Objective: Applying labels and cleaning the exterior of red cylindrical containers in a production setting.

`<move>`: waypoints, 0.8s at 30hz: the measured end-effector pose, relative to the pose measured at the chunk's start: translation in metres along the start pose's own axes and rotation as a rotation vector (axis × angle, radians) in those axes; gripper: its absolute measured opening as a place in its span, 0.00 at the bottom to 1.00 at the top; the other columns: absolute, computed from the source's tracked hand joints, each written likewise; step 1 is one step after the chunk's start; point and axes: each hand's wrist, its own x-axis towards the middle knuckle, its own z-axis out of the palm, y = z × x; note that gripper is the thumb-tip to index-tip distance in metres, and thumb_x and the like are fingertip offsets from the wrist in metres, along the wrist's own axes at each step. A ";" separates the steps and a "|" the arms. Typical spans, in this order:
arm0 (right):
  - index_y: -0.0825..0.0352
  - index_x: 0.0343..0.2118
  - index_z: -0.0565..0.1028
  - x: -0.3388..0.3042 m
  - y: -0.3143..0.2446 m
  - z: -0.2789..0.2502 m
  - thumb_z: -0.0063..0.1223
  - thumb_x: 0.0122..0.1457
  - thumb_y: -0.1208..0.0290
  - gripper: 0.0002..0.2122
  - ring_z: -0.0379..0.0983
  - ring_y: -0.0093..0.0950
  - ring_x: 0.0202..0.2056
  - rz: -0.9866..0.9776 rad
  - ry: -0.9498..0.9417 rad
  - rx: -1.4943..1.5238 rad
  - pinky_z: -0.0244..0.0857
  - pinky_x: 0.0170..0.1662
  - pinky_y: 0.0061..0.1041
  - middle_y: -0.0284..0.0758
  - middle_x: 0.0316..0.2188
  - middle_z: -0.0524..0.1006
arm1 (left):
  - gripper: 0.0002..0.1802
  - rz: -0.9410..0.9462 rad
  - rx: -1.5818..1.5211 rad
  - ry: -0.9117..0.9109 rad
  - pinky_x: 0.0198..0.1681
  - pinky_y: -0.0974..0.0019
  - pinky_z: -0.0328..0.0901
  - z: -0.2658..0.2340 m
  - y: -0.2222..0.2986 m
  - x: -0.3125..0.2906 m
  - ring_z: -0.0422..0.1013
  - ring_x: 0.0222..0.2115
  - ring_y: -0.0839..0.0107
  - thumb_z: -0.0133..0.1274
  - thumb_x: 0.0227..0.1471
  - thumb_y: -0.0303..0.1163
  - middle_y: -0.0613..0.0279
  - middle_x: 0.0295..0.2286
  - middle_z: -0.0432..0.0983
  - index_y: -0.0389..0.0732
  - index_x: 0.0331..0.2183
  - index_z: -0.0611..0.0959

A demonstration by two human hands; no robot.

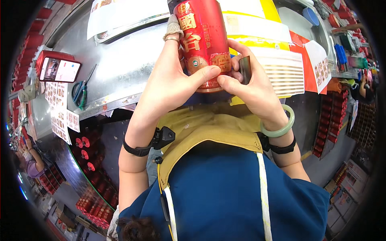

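A glossy red cylindrical bottle with gold characters and patterned gold decals is held up in front of me, over the table's near edge. My left hand wraps round its left side, thumb pressed on the lower front. A pale cloth cover sits on one of its fingers, with a ring below. From the right, my right hand touches the bottle's lower right side, its thumb tip close to a gold decal. Between its fingers a dark, flat, scraper-like piece is gripped. The fingers behind the bottle are partly hidden.
On the metal table lie green-handled scissors, a phone propped on a red object, and decal sheets. Striped paper and yellow sheets lie right; a blue cup stands behind. Red bottles fill racks below left.
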 end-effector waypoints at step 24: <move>0.71 0.69 0.61 -0.002 0.004 -0.014 0.56 0.68 0.68 0.29 0.59 0.13 0.30 0.088 0.018 0.159 0.57 0.34 0.15 0.24 0.37 0.69 | 0.68 0.106 -0.058 0.005 0.69 0.52 0.56 0.008 -0.020 -0.020 0.57 0.67 0.58 0.77 0.41 0.27 0.49 0.67 0.54 0.34 0.71 0.47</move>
